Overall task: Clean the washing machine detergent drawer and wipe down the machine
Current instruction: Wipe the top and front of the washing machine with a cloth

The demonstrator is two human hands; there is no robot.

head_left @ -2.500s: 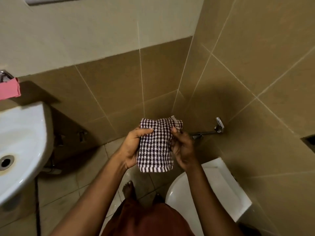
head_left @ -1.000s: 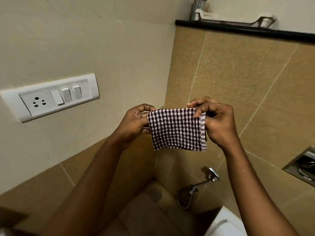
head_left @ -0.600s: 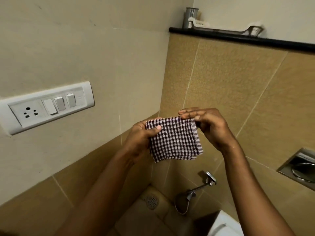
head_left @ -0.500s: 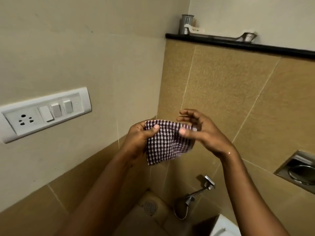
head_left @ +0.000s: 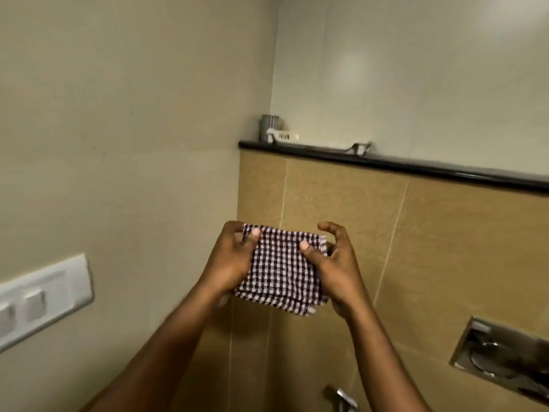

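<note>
Cloth (head_left: 282,269): folded now into a compact checked pad, where half a second back hung loose from one side only. Held chest-high before the tiled corner, between both hands. Left hand (head_left: 228,263) clamped on the left edge, thumb on top; right hand (head_left: 335,269) back on the right edge (had let go a moment ago), thumb pressing the face, fingers curled behind. Looks like folding nearly done, wiping not yet begun. No washing machine or detergent drawer in sight, only switch plate (head_left: 44,295), black ledge (head_left: 445,171) and steel flush plate (head_left: 502,352).
</note>
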